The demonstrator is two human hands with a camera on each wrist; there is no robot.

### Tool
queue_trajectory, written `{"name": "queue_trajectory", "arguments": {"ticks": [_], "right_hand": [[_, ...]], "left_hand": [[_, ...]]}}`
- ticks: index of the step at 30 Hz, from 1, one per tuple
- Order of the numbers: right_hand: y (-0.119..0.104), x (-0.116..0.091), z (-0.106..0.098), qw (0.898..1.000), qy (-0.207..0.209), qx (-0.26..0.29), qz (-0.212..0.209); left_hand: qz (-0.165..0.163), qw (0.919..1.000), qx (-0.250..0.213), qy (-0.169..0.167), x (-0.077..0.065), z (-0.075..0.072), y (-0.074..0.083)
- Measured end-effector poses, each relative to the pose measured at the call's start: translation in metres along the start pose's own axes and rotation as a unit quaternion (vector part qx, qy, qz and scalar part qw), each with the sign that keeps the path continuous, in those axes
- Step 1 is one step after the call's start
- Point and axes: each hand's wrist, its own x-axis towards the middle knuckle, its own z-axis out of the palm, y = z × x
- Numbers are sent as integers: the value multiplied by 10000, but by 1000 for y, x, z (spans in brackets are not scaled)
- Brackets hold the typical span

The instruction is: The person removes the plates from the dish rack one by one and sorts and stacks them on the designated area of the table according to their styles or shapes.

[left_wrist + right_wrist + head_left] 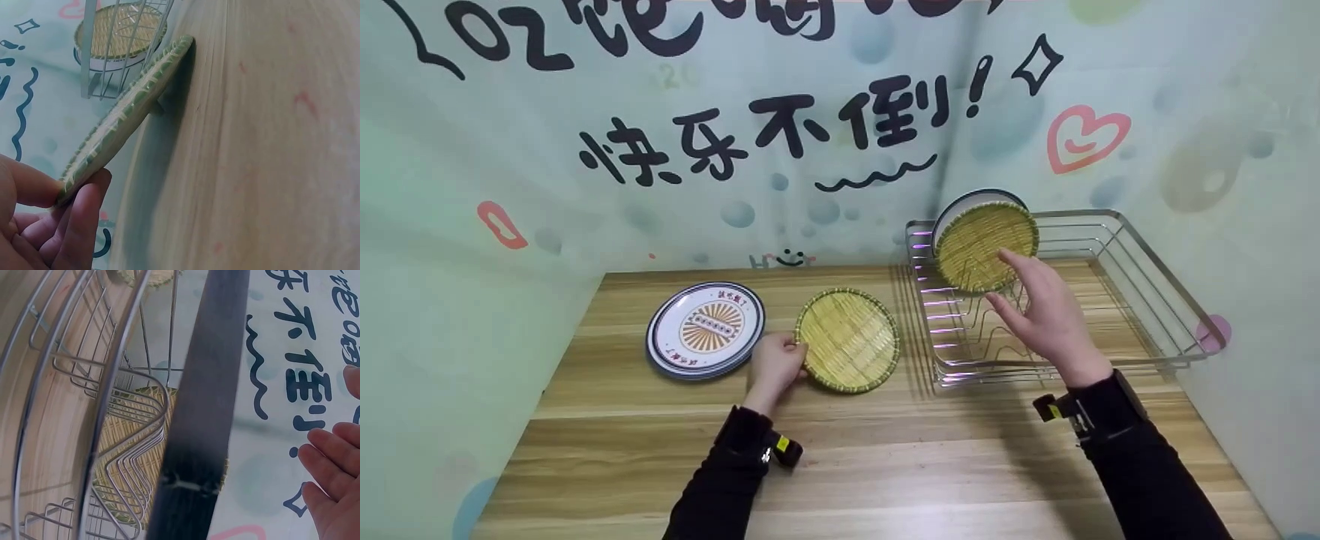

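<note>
My left hand pinches the left edge of a round woven bamboo tray between thumb and fingers. In the left wrist view this tray is seen edge-on, tilted over the wooden table, its rim bound in green. My right hand is over the wire dish rack, thumb and fingers spread apart. A second bamboo tray stands upright in the rack, just beyond the right fingertips. In the right wrist view the hand shows straight fingers with nothing in them.
A white plate with a dark rim stands behind the racked tray, mostly hidden. Left of my left hand, stacked patterned plates lie on the wooden table. A printed cloth backdrop rises behind the table.
</note>
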Motion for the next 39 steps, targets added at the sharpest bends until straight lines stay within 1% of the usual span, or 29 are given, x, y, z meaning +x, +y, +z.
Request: {"name": "queue_trajectory", "arguments": {"ticks": [9, 15, 23, 27, 30, 33, 37, 39], "right_hand": [[1, 5, -3, 9999, -139, -14, 29], [2, 5, -3, 9998, -172, 2, 95], [4, 6, -2, 9998, -181, 1, 50], [4, 7, -3, 9998, -210, -38, 59], [4, 7, -4, 9997, -234, -78, 51], [4, 9, -5, 9996, -249, -102, 65], [5, 12, -5, 9995, -283, -120, 119], [6, 15, -6, 9992, -338, -142, 158]], "left_hand": [[-153, 9995, 253, -96, 4, -1, 1], [-86, 9977, 654, -159, 8, -3, 1], [44, 9947, 998, -255, 11, -7, -3], [228, 9909, 1319, -152, 11, -10, -4], [300, 9886, 1471, -59, 10, -12, -3], [367, 9861, 1620, 51, 8, -16, 0], [524, 9807, 1869, 228, 4, -20, 7], [563, 9796, 1910, 270, 2, -22, 11]]}}
